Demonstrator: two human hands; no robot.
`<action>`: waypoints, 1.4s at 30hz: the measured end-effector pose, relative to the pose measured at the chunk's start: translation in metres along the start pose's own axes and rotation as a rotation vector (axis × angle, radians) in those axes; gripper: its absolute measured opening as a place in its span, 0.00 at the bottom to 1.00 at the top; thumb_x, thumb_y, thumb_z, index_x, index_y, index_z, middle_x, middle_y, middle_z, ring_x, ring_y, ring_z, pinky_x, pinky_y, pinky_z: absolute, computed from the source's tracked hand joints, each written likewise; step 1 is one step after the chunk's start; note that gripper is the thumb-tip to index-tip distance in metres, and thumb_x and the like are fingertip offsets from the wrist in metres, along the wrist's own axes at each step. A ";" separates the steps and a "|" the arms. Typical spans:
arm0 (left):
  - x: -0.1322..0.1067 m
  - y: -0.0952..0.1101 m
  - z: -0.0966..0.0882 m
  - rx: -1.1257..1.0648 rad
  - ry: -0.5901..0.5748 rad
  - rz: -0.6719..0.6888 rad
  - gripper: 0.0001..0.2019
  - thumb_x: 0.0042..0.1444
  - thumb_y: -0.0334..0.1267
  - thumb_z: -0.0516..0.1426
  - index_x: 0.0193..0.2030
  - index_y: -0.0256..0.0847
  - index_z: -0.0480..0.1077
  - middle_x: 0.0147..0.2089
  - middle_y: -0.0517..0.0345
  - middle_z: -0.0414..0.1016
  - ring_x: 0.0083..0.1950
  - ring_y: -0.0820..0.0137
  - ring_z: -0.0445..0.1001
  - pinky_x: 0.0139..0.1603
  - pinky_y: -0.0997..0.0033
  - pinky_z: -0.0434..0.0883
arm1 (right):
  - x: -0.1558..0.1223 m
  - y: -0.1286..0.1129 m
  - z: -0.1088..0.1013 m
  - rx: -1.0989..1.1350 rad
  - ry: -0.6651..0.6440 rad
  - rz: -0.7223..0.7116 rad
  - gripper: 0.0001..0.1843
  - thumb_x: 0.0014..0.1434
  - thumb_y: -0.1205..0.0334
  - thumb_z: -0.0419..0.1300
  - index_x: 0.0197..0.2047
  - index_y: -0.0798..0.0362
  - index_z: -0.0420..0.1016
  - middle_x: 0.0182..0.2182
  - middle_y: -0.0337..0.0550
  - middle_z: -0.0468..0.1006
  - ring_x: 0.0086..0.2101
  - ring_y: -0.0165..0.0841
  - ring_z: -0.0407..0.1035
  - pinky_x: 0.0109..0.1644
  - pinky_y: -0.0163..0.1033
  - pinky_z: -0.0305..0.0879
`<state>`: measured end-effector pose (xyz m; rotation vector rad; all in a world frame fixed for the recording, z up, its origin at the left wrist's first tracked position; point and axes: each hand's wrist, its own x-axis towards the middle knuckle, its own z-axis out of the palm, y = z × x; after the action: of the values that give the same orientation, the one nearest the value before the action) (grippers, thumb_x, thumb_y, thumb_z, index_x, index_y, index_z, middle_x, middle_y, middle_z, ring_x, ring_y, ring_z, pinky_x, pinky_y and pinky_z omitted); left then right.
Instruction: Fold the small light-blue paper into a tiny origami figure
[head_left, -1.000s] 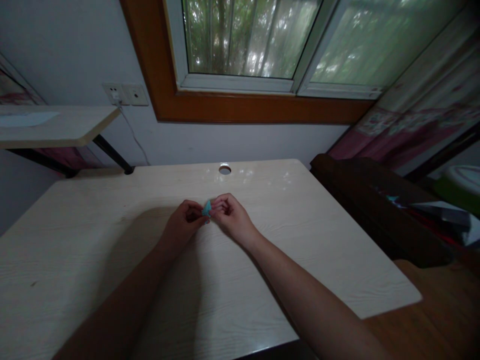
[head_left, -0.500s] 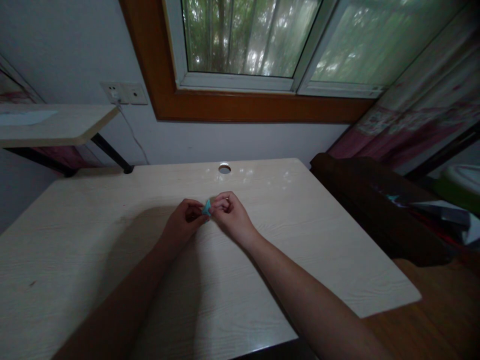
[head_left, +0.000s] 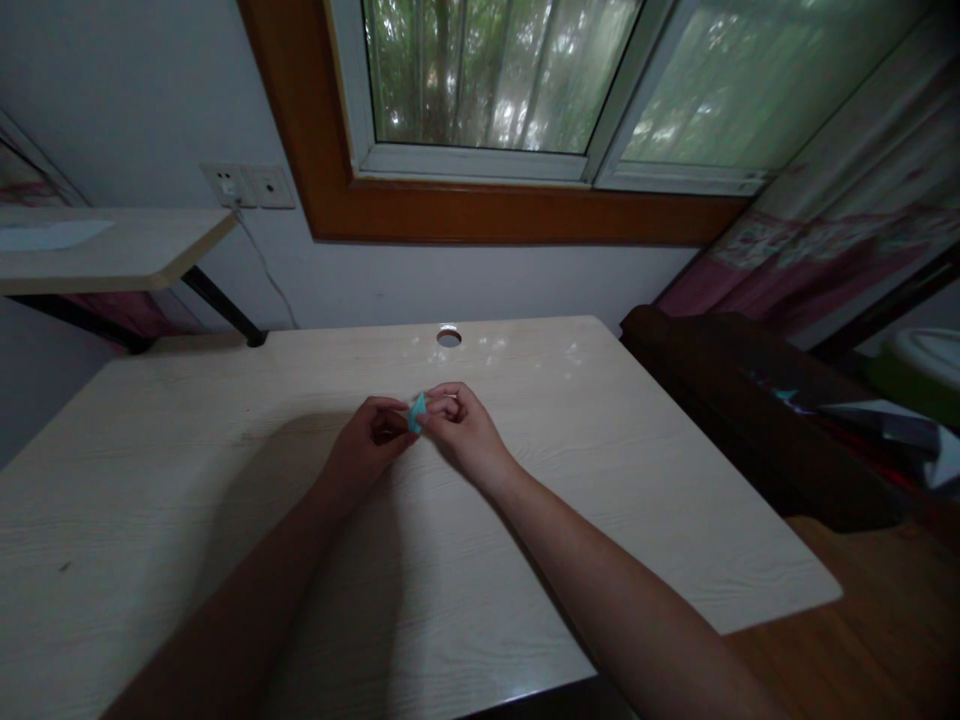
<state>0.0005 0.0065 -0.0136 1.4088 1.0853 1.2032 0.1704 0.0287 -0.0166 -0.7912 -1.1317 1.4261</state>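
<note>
A small folded piece of light blue paper [head_left: 416, 411] is held between both my hands, just above the pale wooden desk [head_left: 225, 500]. My left hand [head_left: 371, 440] pinches its left side with curled fingers. My right hand [head_left: 461, 428] pinches its right side, fingers bent close together. Most of the paper is hidden by my fingertips. Both forearms reach in from the bottom of the view.
A round cable hole [head_left: 449, 338] lies in the desk near its far edge. A shelf [head_left: 112, 250] juts out at the left under a wall socket [head_left: 247, 186]. A dark wooden piece of furniture [head_left: 750, 400] stands at the right, below a window.
Both hands stay together on the blue paper. The fingers have shifted slightly and the paper has turned a little, showing a bit more of its pale face.
</note>
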 end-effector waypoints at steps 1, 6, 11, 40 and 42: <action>0.000 0.002 0.001 -0.021 -0.005 -0.005 0.21 0.47 0.38 0.68 0.47 0.42 0.67 0.34 0.60 0.77 0.37 0.69 0.77 0.41 0.69 0.72 | 0.000 -0.001 0.000 0.021 -0.001 0.007 0.22 0.46 0.59 0.73 0.42 0.49 0.69 0.28 0.33 0.77 0.29 0.29 0.72 0.39 0.38 0.67; -0.003 0.015 0.001 -0.071 -0.029 -0.119 0.13 0.51 0.44 0.65 0.37 0.39 0.72 0.33 0.57 0.79 0.35 0.67 0.78 0.42 0.65 0.75 | -0.001 -0.005 -0.001 0.075 0.007 0.040 0.22 0.46 0.60 0.74 0.42 0.48 0.69 0.29 0.33 0.78 0.31 0.29 0.72 0.43 0.39 0.68; -0.004 0.018 -0.001 0.078 -0.100 -0.150 0.15 0.56 0.50 0.60 0.32 0.39 0.77 0.31 0.53 0.81 0.33 0.65 0.79 0.39 0.65 0.76 | -0.001 -0.003 -0.003 0.074 0.015 0.047 0.22 0.45 0.58 0.74 0.41 0.48 0.70 0.29 0.34 0.78 0.30 0.30 0.72 0.42 0.39 0.68; -0.004 0.008 0.000 0.181 -0.060 -0.119 0.12 0.54 0.47 0.62 0.30 0.40 0.73 0.31 0.57 0.80 0.34 0.67 0.78 0.39 0.70 0.72 | -0.008 0.003 0.008 -0.131 0.086 -0.129 0.16 0.54 0.61 0.67 0.42 0.48 0.65 0.28 0.33 0.77 0.28 0.29 0.71 0.34 0.35 0.66; -0.004 0.011 0.001 0.165 -0.066 -0.111 0.12 0.56 0.47 0.61 0.32 0.39 0.74 0.32 0.56 0.80 0.35 0.67 0.78 0.40 0.71 0.72 | -0.008 0.003 0.008 -0.102 0.062 -0.122 0.15 0.54 0.60 0.67 0.42 0.48 0.65 0.28 0.32 0.77 0.27 0.29 0.71 0.33 0.35 0.66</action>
<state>0.0012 0.0007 -0.0031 1.4822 1.2227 1.0003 0.1636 0.0193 -0.0183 -0.8188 -1.1920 1.2428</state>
